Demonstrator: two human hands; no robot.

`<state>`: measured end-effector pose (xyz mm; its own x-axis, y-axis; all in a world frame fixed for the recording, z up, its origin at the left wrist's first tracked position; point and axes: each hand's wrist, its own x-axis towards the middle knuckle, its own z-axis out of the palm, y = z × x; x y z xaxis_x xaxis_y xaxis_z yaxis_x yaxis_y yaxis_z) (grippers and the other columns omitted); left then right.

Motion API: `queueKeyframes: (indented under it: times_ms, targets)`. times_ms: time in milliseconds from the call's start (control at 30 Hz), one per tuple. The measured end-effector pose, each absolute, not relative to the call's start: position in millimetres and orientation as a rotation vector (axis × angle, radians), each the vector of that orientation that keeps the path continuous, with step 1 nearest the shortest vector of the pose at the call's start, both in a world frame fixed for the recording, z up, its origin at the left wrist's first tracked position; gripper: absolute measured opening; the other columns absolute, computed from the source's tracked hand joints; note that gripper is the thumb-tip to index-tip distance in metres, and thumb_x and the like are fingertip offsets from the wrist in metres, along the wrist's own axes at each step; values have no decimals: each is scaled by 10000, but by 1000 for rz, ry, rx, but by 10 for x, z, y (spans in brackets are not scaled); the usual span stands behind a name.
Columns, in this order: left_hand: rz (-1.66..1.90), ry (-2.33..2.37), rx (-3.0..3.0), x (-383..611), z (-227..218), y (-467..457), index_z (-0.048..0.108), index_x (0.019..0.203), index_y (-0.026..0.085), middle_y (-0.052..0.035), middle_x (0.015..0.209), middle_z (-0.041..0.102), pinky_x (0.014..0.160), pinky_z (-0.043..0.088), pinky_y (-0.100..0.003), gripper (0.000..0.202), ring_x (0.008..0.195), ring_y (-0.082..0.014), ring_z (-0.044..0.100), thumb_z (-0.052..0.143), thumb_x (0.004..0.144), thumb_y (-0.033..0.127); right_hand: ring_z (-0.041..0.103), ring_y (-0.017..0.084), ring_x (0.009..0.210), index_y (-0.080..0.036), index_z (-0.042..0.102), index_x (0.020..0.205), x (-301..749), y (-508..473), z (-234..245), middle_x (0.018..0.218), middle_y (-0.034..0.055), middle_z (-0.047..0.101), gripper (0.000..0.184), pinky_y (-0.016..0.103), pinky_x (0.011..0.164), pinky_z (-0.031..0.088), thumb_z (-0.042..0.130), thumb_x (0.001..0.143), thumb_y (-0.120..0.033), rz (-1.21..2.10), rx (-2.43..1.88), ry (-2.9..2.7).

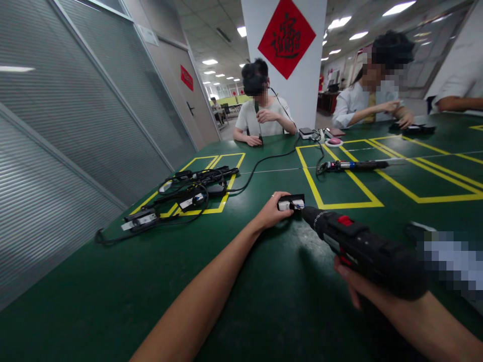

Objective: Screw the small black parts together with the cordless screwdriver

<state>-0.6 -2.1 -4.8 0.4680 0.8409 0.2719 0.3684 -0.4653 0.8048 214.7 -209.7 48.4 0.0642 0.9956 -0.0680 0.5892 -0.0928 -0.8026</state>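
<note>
My left hand is closed around the left end of a small black and white device, holding it on the green table. In my right hand is a black cordless drill with red parts, its fingers wrapped round the handle. The drill's chuck points left at the right end of the device. Whether the bit touches the device cannot be made out. Most of the drill's handle and the lower part of my right hand are hidden behind the drill body and in shadow.
A pile of black cabled devices lies at the left on the green table, within yellow tape outlines. A long black tool lies at the right, a pink-and-white roll behind it. A blurred-out object is at the right edge. Several people sit opposite.
</note>
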Motion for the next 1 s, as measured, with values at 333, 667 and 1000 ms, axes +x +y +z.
queueKeyframes:
  times_ms: [333,667,1000]
  targets:
    - [884,1016,2029,6,-15,-41,530,1196,177,-73,1144,540,910,457,-331,510,1029,-209,552,670,709,235,668,209,573,-239,673,940,2175,-2140,678,574,0,667,346,337,573,510,478,882,-519,988,-1720,-1677]
    - [893,990,2020,-3,-48,-16,529,1197,172,-79,1143,531,884,461,-331,517,1001,-203,554,680,709,246,602,165,478,-246,590,558,2170,-2135,641,515,13,627,444,279,444,455,448,871,-528,885,-1866,-1723]
    - [892,996,2007,-2,-71,-3,530,1198,185,-72,1144,544,903,455,-336,518,1020,-206,551,678,706,248,622,197,614,-249,558,537,2162,-2139,663,588,19,633,445,344,667,509,463,851,-550,987,-1812,-1634]
